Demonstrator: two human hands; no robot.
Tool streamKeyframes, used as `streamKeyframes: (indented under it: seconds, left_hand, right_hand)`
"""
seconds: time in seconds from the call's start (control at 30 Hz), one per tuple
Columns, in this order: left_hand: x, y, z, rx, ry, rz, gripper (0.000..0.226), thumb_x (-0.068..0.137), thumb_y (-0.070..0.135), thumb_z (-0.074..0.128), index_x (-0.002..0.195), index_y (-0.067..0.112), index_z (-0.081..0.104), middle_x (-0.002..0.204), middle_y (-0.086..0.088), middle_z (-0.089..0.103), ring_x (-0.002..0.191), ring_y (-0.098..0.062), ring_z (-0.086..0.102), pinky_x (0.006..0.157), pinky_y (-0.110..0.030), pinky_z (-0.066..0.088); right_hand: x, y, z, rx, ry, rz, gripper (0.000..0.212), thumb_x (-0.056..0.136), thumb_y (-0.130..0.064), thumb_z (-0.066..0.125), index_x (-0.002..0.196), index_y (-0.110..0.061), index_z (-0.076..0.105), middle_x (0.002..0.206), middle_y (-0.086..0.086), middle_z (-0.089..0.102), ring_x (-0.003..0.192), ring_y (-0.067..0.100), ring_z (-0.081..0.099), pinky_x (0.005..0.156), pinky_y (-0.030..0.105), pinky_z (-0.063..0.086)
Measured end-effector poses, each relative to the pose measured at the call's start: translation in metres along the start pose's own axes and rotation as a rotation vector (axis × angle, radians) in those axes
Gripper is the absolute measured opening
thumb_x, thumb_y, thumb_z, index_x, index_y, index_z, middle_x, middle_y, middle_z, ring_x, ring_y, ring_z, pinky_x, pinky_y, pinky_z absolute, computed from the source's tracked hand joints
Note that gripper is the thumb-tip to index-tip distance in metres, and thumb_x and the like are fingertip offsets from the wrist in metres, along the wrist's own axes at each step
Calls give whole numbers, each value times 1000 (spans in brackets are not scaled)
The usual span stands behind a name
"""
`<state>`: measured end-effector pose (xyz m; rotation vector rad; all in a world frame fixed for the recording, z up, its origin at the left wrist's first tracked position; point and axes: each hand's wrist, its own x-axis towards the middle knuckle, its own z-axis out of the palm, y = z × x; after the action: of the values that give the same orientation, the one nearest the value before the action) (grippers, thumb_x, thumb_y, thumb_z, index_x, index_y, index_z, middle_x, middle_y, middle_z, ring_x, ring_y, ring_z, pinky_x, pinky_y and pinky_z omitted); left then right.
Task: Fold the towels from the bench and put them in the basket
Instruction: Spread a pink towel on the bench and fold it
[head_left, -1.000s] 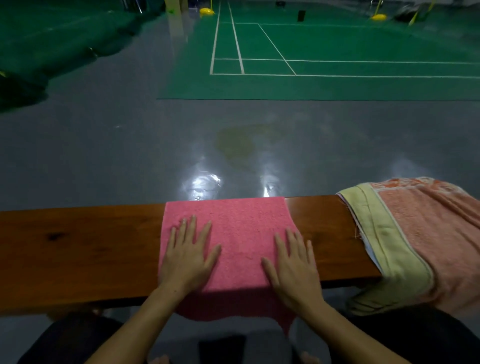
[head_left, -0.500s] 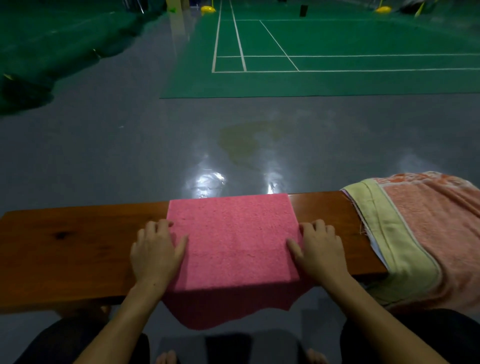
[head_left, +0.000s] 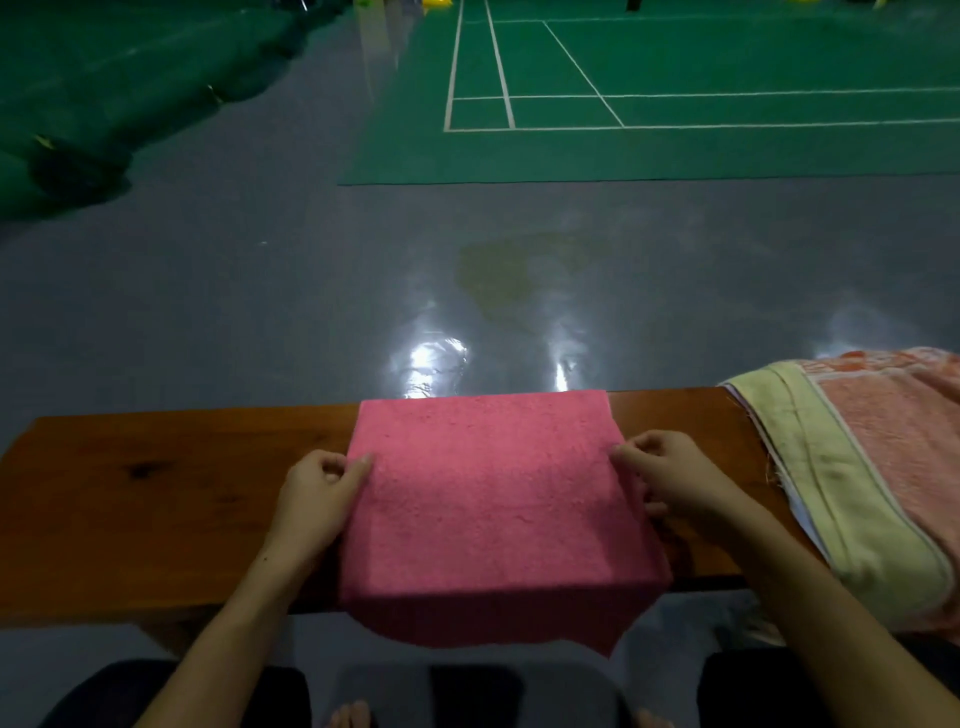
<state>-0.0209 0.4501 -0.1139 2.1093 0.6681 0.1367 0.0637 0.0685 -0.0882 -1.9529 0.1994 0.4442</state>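
Head | pink towel (head_left: 493, 499) on bench (head_left: 156, 499) | hands pinch its side edges: left (head_left: 317, 488), right (head_left: 670, 475)

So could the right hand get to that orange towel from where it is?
Probably yes. The right hand grips the pink towel's right edge, and only bare bench lies between it and the orange towel; it would need to let go first.

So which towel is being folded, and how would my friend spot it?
Find the long brown wooden bench. In its middle lies the pink towel, with the left hand and right hand pinching its side edges. It is plain pink; the towels heaped at the right end are orange and yellow.
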Motion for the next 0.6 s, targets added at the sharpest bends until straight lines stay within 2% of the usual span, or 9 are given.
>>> streamKeyframes:
  seconds: [0.03, 0.1, 0.17, 0.27, 0.33, 0.37, 0.43, 0.53, 0.6]
  left_hand:
    - [0, 1, -1, -66, -25, -38, 29, 93, 37, 78, 102, 11, 71, 101, -2, 73, 91, -20, 69, 79, -40, 56]
    - [-4, 5, -5, -169, -43, -87, 39, 88, 29, 84, 117, 10, 65, 112, -2, 67, 90, -12, 65, 76, -34, 54]
    - [-7, 11, -10, -236, 6, -92, 53, 86, 23, 87, 129, 12, 59, 113, -4, 62, 88, -8, 60, 75, -30, 51]
    - [-12, 17, -18, -336, -43, -57, 41, 91, 16, 81, 127, 9, 63, 103, 1, 67, 79, -4, 65, 64, -24, 53]
    - [-18, 21, -23, -454, -172, -39, 29, 93, 9, 75, 121, 8, 69, 98, -8, 73, 68, -3, 69, 52, -17, 51]
    - [-21, 24, -25, -505, -222, -26, 29, 90, 6, 77, 119, 7, 71, 98, -14, 75, 70, -6, 71, 51, -17, 51]
    - [-23, 24, -31, -567, -257, 34, 38, 79, 5, 83, 115, 6, 73, 104, -19, 77, 82, -15, 74, 60, -22, 58]
    - [-25, 24, -39, -613, -224, 115, 43, 71, 8, 87, 113, 8, 76, 113, -15, 77, 102, -23, 74, 85, -33, 62]
    - [-32, 29, -45, -638, -191, 169, 43, 73, 6, 85, 114, 8, 76, 114, -13, 78, 102, -20, 73, 85, -29, 62]
  right_hand:
    - [-3, 0, -2, 73, -61, 31, 21, 102, -25, 67, 99, -5, 70, 73, 5, 61, 59, 13, 53, 48, 27, 38]
    - [-9, -1, -4, 174, -133, 58, 17, 101, -19, 69, 116, -12, 70, 88, 7, 73, 67, 15, 65, 47, 25, 44]
    - [-14, -2, -9, 362, -197, 69, 36, 97, -8, 71, 129, -21, 66, 105, 15, 74, 72, 19, 72, 51, 26, 53]
    - [-23, -4, -17, 562, -350, 13, 52, 89, 3, 72, 133, -25, 70, 118, 22, 73, 90, 32, 74, 66, 39, 63]
    - [-29, -5, -20, 541, -371, -39, 44, 89, -1, 73, 129, -20, 74, 126, 19, 73, 107, 34, 72, 80, 43, 62]
    - [-32, -5, -21, 525, -344, -54, 39, 89, -3, 74, 125, -17, 76, 127, 18, 72, 111, 33, 72, 84, 43, 60]
    - [-36, -6, -20, 515, -274, -75, 34, 88, -6, 76, 120, -14, 79, 126, 17, 73, 110, 31, 71, 88, 44, 57]
    - [-43, -9, -19, 554, -182, -134, 31, 86, -8, 77, 117, -13, 80, 124, 19, 73, 103, 28, 71, 86, 42, 56]
    - [-49, -15, -19, 603, -144, -183, 31, 86, -7, 75, 116, -12, 80, 121, 19, 74, 93, 23, 71, 75, 34, 59]
